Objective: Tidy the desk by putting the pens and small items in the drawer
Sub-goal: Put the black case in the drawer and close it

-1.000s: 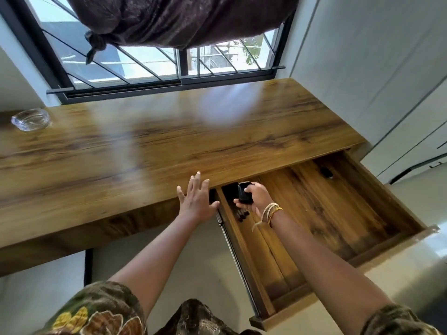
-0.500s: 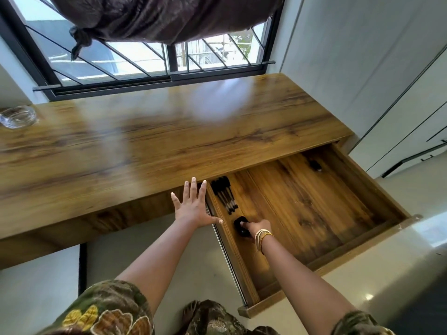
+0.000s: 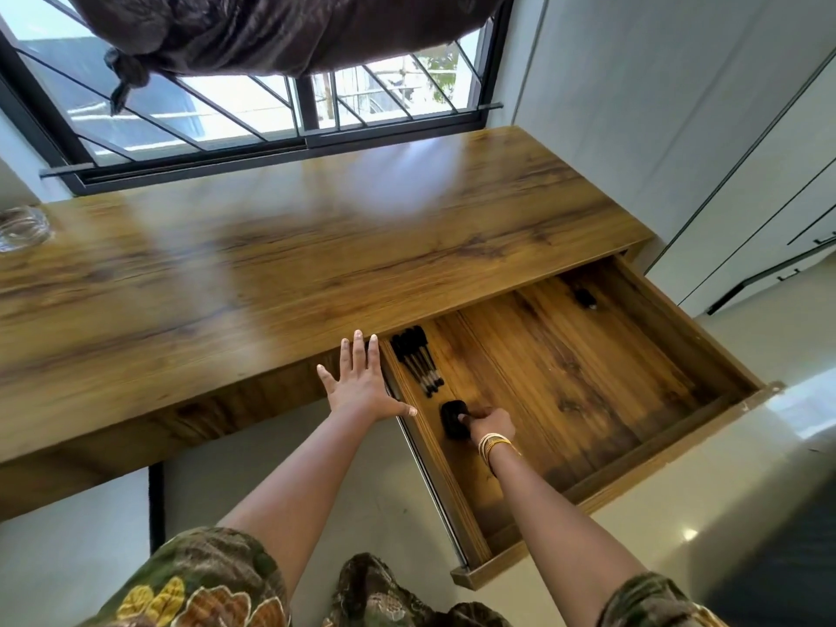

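No writing or brand can be read anywhere. The wooden counter (image 3: 280, 264) runs under a barred window (image 3: 253, 115) with a dark curtain (image 3: 280, 29) bunched above it, and a glass dish (image 3: 22, 228) sits at its far left edge. The drawer (image 3: 601, 491) is pulled well out on the right, its floor of the same streaked brown wood. Inside, against the left wall, a bundle of black pens (image 3: 416, 359) lies lengthwise with pale bands near the tips; a small dark item (image 3: 586, 298) lies apart in the far right corner. The left hand (image 3: 362, 386) is spread flat, fingers straight, against the counter's front edge just beside the drawer. The right hand (image 3: 491, 423), bangles on its wrist, has fingers curled round a black box (image 3: 453, 419), matte and rounded, resting on the drawer floor near the pens
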Action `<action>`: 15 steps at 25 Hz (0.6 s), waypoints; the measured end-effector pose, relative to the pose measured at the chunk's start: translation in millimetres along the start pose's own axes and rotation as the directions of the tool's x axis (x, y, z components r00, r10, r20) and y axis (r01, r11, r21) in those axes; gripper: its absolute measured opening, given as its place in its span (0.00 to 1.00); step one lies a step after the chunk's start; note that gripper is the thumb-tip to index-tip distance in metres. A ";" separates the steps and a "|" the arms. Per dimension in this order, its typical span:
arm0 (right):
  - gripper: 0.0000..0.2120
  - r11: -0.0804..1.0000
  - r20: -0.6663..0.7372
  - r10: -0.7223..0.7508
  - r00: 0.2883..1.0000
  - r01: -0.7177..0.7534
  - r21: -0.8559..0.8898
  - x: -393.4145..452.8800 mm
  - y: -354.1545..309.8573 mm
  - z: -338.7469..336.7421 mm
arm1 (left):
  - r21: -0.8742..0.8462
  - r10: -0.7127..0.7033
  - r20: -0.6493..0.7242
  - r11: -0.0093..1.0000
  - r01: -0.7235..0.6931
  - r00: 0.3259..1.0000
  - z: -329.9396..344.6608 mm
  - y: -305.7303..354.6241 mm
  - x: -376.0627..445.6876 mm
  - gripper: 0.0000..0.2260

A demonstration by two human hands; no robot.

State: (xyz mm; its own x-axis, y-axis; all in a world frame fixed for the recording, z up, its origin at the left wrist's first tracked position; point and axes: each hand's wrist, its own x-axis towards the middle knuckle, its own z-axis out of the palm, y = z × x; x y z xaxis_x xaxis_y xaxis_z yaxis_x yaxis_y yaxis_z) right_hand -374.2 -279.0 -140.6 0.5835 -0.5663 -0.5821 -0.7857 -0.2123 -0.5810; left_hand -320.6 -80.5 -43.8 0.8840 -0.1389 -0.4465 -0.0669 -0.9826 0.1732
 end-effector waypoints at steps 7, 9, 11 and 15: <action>0.16 0.901 -0.059 -0.232 0.971 0.191 -0.390 -27.7 2.1 -38.2 | 0.039 -0.105 0.055 0.994 0.103 0.993 -12.9 37.0 3.6 0.57; 0.14 0.833 -0.074 -0.292 0.954 0.215 -0.510 -31.5 6.8 -58.7 | 0.086 -0.090 0.064 0.993 0.085 0.994 -13.7 46.6 7.5 0.54; 0.11 0.774 -0.083 -0.326 0.942 0.215 -0.596 -33.8 11.2 -81.8 | 0.125 -0.073 0.064 0.990 0.064 0.995 -14.7 49.6 10.8 0.53; 0.12 0.756 -0.117 -0.324 0.939 0.183 -0.628 -38.0 28.4 -122.7 | 0.163 -0.029 0.062 0.987 0.019 0.998 -15.4 63.2 3.7 0.47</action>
State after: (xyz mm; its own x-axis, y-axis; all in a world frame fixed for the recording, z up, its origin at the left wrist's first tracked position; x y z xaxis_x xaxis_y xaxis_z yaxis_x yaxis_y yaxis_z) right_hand -444.0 -361.2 -65.2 0.7784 -0.5561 -0.2912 -0.6166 -0.7644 -0.1886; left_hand -314.5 -141.2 -21.0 0.8554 -0.1172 -0.5046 -0.1244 -0.9920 0.0196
